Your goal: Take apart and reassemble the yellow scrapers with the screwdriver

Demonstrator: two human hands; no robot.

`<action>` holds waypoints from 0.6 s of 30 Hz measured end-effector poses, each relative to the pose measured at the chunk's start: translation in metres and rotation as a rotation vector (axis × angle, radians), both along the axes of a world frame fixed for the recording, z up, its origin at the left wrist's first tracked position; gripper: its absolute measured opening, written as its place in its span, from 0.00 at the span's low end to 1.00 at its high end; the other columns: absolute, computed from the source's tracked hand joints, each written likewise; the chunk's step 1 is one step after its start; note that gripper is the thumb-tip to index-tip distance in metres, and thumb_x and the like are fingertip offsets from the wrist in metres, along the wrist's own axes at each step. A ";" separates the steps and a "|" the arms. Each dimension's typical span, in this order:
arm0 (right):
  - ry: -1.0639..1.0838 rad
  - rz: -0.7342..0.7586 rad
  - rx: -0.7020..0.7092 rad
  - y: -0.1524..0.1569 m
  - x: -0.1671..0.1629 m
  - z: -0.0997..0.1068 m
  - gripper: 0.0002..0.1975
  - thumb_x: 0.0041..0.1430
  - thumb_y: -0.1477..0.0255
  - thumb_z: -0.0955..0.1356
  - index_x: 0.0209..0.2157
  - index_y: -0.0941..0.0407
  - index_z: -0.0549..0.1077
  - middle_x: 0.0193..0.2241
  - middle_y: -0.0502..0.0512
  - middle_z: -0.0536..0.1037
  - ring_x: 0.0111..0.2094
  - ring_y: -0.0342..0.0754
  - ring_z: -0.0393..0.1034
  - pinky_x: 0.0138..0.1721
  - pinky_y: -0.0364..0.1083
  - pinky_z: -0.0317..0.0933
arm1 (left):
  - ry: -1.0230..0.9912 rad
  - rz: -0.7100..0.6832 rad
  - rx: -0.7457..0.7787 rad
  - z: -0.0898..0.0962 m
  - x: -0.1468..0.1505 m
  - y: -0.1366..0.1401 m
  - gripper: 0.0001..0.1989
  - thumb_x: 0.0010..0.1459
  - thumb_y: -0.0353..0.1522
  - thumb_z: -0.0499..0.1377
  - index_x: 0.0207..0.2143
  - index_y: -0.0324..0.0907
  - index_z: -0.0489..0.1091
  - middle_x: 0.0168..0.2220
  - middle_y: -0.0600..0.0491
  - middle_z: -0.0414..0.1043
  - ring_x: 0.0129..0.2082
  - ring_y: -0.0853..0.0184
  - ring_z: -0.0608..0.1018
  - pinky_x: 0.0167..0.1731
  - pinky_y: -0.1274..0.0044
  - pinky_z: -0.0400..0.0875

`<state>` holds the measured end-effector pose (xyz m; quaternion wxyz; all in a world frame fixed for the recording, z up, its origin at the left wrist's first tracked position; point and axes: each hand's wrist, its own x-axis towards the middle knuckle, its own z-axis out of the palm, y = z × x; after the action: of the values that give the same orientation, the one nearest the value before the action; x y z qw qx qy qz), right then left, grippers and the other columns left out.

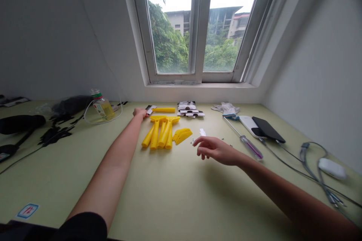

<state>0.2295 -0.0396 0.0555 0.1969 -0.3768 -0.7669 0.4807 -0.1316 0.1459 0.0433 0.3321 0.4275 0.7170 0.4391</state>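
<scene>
My left hand (139, 112) reaches to the back of the table, its fingers curled closed against a small black-and-white packet (151, 109) with a bit of red at its lower edge. What the fingers hold is mostly hidden. Right of the packet lies a yellow scraper handle (164, 110). In front are several yellow scraper handles with wide heads (161, 132), side by side, and flat yellow plastic pieces (181, 135). My right hand (214, 150) hovers over the table, fingers loosely bent and apart, holding nothing. Beside its fingertips lie tiny screws (192, 141) and a white paper strip (203, 132).
Stacked black-and-white packets (188, 109) and a white glove (227, 108) lie at the back. On the right are a screwdriver (251, 147), a black phone (268, 129), a white power bank (250, 125) and cables (307, 162). A bottle of yellow liquid (103, 107) stands left.
</scene>
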 end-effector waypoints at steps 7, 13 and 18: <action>-0.009 -0.004 0.017 0.001 -0.001 -0.001 0.17 0.63 0.59 0.64 0.46 0.56 0.70 0.34 0.55 0.78 0.34 0.47 0.73 0.36 0.48 0.66 | 0.249 0.069 -0.219 0.003 -0.001 -0.002 0.18 0.63 0.37 0.58 0.53 0.39 0.66 0.51 0.46 0.68 0.47 0.61 0.75 0.45 0.64 0.73; -0.028 -0.002 0.046 -0.001 0.000 -0.001 0.15 0.63 0.61 0.64 0.46 0.55 0.70 0.34 0.55 0.78 0.34 0.47 0.74 0.38 0.49 0.67 | 0.554 0.030 -0.194 0.003 -0.006 -0.003 0.16 0.62 0.37 0.59 0.50 0.39 0.68 0.50 0.46 0.70 0.47 0.60 0.75 0.46 0.64 0.72; -0.061 -0.022 0.116 0.006 0.002 0.000 0.14 0.63 0.62 0.63 0.44 0.55 0.72 0.34 0.55 0.78 0.33 0.47 0.74 0.38 0.50 0.67 | 0.767 -0.032 -0.005 0.016 0.002 -0.019 0.10 0.58 0.31 0.59 0.42 0.39 0.73 0.47 0.41 0.74 0.51 0.56 0.74 0.46 0.72 0.68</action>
<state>0.2311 -0.0340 0.0555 0.2002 -0.3878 -0.7948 0.4217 -0.1294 0.1270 0.0591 0.0475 0.5709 0.7835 0.2406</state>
